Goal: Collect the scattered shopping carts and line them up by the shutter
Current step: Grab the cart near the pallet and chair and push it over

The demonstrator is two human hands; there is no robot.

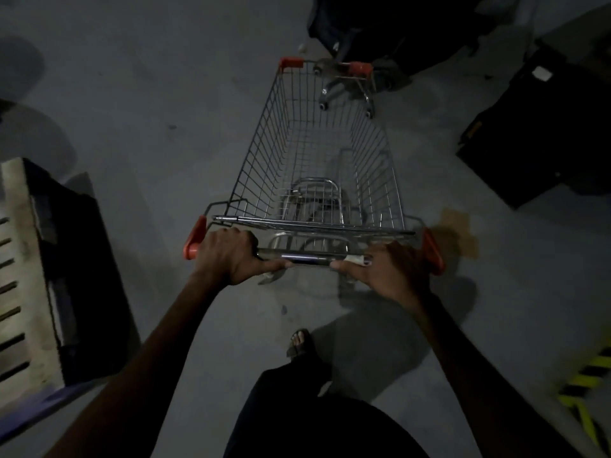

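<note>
A metal wire shopping cart (284, 143) with orange corner caps stands in front of me on a dim grey concrete floor, its basket empty. My left hand (231, 254) grips the left end of the cart's handle bar (310, 259), beside the orange end cap. My right hand (390, 269) grips the right end of the same bar, thumb lying along it. The shutter is not in view.
A slatted crate or pallet (29, 276) sits close on the left. Dark boxes (545, 127) stand at the right, and a dark bulky object (380, 24) lies just beyond the cart's front. Yellow-black hazard stripes (588, 388) mark the floor at lower right. My sandalled foot (299, 342) is behind the cart.
</note>
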